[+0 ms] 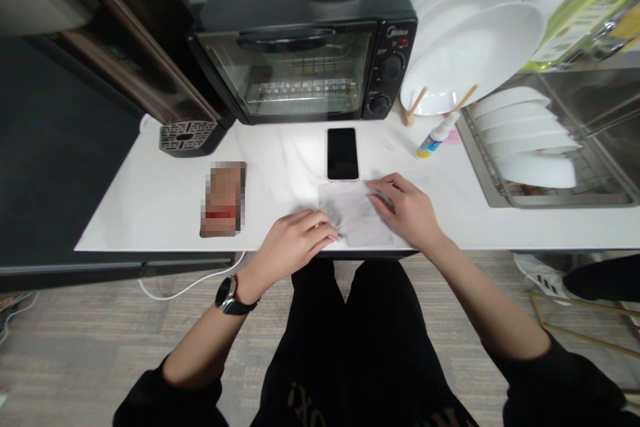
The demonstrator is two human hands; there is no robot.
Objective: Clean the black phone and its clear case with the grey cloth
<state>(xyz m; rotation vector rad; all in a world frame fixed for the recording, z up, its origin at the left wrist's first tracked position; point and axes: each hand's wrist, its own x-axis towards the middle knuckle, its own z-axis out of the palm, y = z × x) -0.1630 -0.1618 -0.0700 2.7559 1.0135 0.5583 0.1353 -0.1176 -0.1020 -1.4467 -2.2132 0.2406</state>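
A thin white tissue lies spread on the counter near its front edge, creased at its lower left. My left hand, with a watch on the wrist, has its fingers curled together on the tissue's left edge, pinching it. At the other side, my right hand rests with thumb and fingers apart, the fingertips touching the tissue's right edge. Just beyond the tissue lies a phone with a dark screen.
A black toaster oven stands behind the phone. A small spray bottle is right of it, near white plates and a rack of bowls. Left are a pixelated rectangular item and a machine's drip tray.
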